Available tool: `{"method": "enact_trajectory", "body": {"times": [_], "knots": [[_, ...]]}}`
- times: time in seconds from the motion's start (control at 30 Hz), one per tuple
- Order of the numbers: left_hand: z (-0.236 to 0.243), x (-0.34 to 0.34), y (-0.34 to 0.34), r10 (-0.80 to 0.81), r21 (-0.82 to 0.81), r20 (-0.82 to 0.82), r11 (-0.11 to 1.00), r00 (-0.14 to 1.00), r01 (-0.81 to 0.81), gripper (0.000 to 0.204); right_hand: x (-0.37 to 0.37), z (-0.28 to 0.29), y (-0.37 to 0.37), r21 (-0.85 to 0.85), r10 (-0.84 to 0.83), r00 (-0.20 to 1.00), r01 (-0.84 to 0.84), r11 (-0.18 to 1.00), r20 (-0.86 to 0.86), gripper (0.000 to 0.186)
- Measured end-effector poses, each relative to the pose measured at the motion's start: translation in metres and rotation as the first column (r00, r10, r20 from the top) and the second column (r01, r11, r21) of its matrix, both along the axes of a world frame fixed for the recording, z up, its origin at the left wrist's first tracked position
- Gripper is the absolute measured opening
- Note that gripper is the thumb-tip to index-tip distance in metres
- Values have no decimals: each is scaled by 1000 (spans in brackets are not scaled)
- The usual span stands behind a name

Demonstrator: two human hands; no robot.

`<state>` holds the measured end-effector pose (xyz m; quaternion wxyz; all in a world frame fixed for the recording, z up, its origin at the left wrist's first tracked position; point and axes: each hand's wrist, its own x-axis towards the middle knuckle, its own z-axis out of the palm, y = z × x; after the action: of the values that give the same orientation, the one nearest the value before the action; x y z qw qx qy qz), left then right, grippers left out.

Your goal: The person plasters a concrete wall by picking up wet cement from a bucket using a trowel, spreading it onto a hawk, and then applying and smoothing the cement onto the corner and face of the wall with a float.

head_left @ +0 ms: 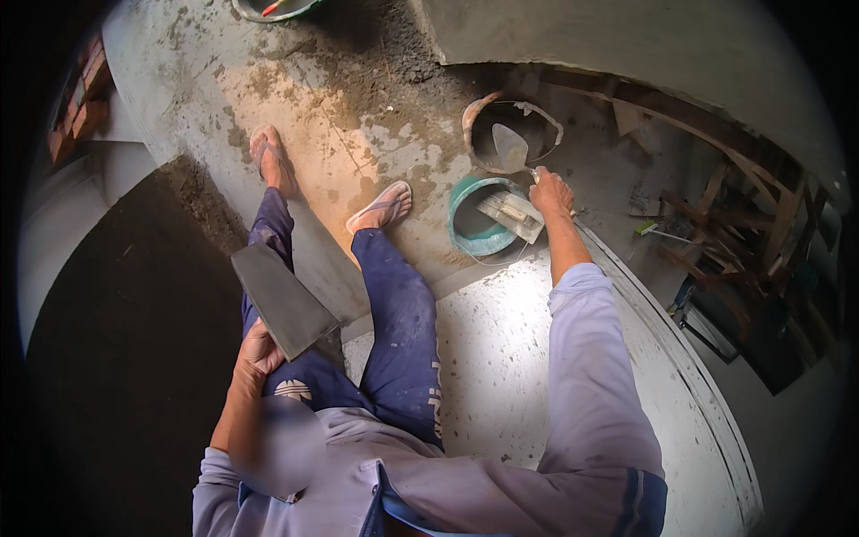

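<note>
My left hand grips the near end of a flat grey rectangular board, held over my left thigh; the fingers behind it are partly hidden. At the right, my right hand is closed round the handle of a pointed trowel. The trowel's grey, mortar-smeared blade points away from me, over the near part of a large bucket. Just nearer stands a teal bucket, below my right hand. A flat plastering float smeared with mortar lies across its right rim.
Wet mortar is spread over the floor beyond my sandalled feet. A dark surface lies at the left, with bricks behind it. Wooden pieces are piled at the right. A speckled white surface is beside my right leg.
</note>
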<state>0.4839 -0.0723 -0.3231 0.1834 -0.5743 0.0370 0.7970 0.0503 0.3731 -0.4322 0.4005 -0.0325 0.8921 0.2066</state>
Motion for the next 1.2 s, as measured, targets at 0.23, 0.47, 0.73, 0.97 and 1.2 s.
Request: {"method": "enact_trajectory", "body": {"times": [0.23,0.47,0.73,0.97,1.2], "knots": [[11,25,-9,-9,-49,125,999,992,15,39,12,-80,5,-126,-7,997,-2,992,-74,34],[9,60,-18,5,-148,121,989,993,13,39,8,-123,4,-153,-116,989,101,983,-94,36],[12,64,-22,7,-134,148,991,989,13,39,19,-132,2,-285,-302,953,279,917,-40,50],[12,55,-32,-15,-153,98,988,995,30,37,109,-190,43,-671,-772,528,718,183,355,37],[16,13,-26,-39,-14,27,999,999,39,38,174,-73,-15,-718,-787,344,674,-173,513,53]]}}
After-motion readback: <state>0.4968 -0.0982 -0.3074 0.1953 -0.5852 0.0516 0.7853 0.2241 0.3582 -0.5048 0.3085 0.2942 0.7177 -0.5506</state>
